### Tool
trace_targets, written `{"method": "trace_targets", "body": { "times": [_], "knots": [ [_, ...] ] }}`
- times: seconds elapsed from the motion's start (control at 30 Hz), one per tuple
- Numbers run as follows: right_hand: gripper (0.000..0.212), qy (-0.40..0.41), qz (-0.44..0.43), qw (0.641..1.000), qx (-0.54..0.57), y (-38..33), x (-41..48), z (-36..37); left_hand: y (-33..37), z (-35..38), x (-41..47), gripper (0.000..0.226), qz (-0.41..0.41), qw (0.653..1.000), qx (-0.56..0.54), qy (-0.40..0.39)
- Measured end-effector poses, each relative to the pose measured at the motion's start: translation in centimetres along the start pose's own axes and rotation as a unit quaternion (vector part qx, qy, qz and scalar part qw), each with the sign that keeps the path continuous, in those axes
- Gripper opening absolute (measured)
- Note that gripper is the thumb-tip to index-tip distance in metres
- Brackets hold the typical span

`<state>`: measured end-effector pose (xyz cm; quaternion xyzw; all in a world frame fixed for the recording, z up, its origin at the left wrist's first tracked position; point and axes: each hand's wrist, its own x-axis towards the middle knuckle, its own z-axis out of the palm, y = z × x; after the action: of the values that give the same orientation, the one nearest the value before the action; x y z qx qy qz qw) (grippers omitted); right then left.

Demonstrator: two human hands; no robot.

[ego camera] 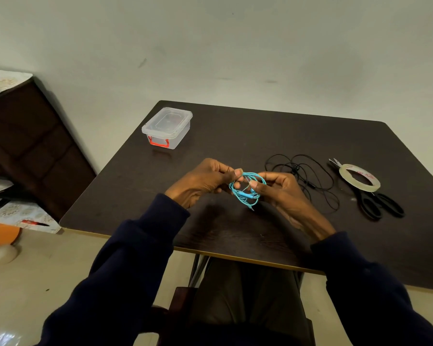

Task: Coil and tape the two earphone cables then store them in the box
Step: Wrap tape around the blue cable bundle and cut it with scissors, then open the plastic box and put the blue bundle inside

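- Both our hands meet above the middle of the desk (235,141), fingers curled, with a turquoise earphone cable (245,196) held between them.
- Our left hand (205,181) pinches the upper left of the loose coil between thumb and fingertips, the other fingers folded into the palm.
- Our right hand (280,193) pinches the right side of the same coil, thumb on top and fingers curled behind it.
- We see the turquoise cable gathered into a few uneven loops, lifted clear of the desk, with its small plug (253,209) hanging at the bottom.
- Just right of our right hand, a black earphone cable (308,176) lies on the desk in a loose, uncoiled tangle.
- Further right, a roll of clear tape (368,188) rests on top of a pair of black scissors (359,194), whose blade tips poke out beyond the roll and whose handles point toward us.
- Well apart, near the far left corner of the desk, stands a clear plastic box (166,127) with its lid on and a red latch (158,143) on the side facing us.
- Dark sleeves (125,258) cover both our arms to the wrists.
- Left of the desk, a dark wooden cabinet (35,146) stands against the pale wall.
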<state>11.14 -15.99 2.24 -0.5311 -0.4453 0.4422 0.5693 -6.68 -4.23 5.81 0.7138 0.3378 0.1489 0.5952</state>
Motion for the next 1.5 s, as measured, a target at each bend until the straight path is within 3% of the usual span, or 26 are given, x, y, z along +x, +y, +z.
{"method": "trace_targets", "body": {
  "times": [0.27,0.57,0.8,1.13,1.4,1.5],
  "knots": [
    [0.042,0.041,0.046,0.987,0.150,-0.5,-0.3,0.7,0.5,1.6,-0.1,0.030,0.113,0.992,-0.007,0.062],
    [0.029,0.012,0.069,0.969,0.237,-0.9,-0.8,1.1,0.5,1.3,-0.1,0.030,0.101,0.991,-0.020,0.084],
    [0.043,0.045,0.056,0.974,0.217,-0.9,-1.1,0.9,0.5,1.4,-0.5,0.023,0.095,0.989,-0.038,0.108],
    [0.036,0.081,0.029,0.989,0.121,-0.9,-0.5,0.8,-0.6,1.2,-0.5,0.020,0.110,0.977,-0.101,0.153],
    [0.042,0.028,0.068,0.969,0.236,-0.6,-0.4,1.0,-0.3,0.8,-0.5,0.017,0.149,0.973,-0.103,0.142],
    [0.039,0.046,0.056,0.978,0.196,-0.6,-0.3,1.2,-0.5,0.7,-0.5,0.016,0.149,0.972,-0.104,0.146]
  ]
}}
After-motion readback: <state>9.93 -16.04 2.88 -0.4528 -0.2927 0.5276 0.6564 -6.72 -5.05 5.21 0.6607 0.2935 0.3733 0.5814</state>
